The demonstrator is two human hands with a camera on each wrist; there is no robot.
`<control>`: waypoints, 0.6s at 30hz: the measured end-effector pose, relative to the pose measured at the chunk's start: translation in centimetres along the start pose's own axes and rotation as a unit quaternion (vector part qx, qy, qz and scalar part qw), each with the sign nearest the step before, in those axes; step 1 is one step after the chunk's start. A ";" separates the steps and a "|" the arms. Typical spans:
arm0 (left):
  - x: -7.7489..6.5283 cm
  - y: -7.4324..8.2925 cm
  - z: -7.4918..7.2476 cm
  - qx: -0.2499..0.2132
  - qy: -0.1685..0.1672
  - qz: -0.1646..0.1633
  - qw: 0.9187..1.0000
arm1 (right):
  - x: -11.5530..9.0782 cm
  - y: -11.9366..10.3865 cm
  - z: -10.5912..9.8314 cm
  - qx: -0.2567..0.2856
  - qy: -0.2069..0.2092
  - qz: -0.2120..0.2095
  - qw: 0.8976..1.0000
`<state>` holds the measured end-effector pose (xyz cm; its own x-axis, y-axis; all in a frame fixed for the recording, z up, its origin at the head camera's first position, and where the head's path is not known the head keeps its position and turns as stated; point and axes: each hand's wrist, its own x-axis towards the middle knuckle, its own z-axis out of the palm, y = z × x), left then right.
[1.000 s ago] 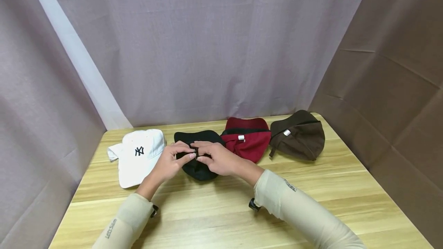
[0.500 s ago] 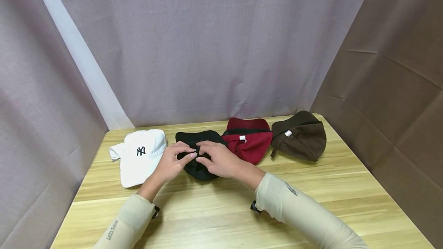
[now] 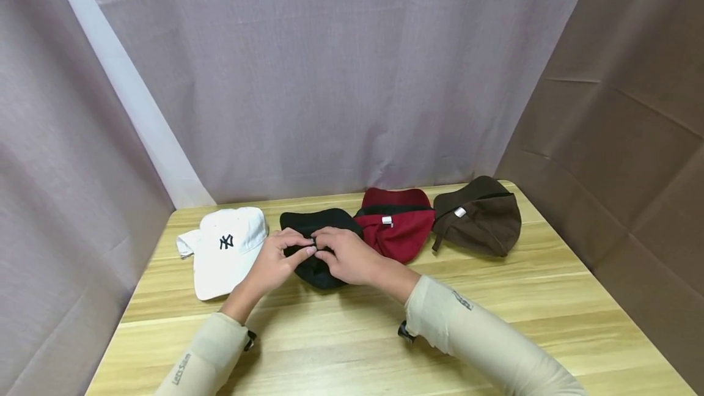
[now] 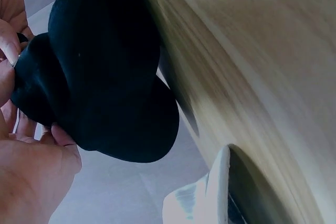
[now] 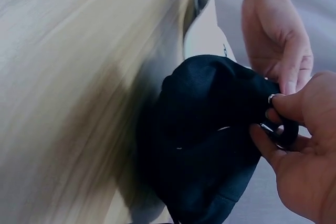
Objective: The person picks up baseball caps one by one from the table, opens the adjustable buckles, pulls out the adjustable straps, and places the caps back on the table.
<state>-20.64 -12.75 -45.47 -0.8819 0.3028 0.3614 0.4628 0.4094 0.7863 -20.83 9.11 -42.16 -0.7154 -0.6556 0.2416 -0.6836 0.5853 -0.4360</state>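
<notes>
A black baseball cap [image 3: 321, 219] lies between both hands, its brim pointing to the far side. My left hand [image 3: 277, 260] pinches the cap's back edge with thumb and fingers. From the other side, my right hand [image 3: 349, 254] pinches its back strap. In the right wrist view the black strap [image 5: 289, 132] bends into a loop, with a small shiny metal buckle piece [image 5: 271, 98] by the thumb. The cap's dark crown [image 4: 105, 72] fills much of the left wrist view. The fingers hide part of the strap.
A white cap [image 3: 220, 261] with a dark logo lies left of my left hand. To the right are a red cap [image 3: 404, 231], against the black one, and a brown cap [image 3: 484, 225]. The wooden table [image 3: 330, 347] ends at a grey curtain [image 3: 352, 78].
My right fingers have drawn in, and the fingertips of both hands are closer together over the strap. The caps stay in place, with a slight shift of the head view.
</notes>
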 end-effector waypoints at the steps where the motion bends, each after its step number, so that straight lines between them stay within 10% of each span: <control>1: 0.0 0.0 0.0 -0.002 -0.001 -0.001 1.000 | 0.0 0.0 0.0 0.003 0.000 -0.001 1.000; 18: 0.3 -0.1 0.0 -0.020 -0.015 0.001 1.000 | -0.3 0.8 -1.0 0.096 -0.019 0.002 0.995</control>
<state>-20.95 -12.67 -45.48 -0.8776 0.3298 0.3479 0.4598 0.3740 0.8054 -21.33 10.27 -41.74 -0.7097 -0.6730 0.2085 -0.6382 0.4888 -0.5948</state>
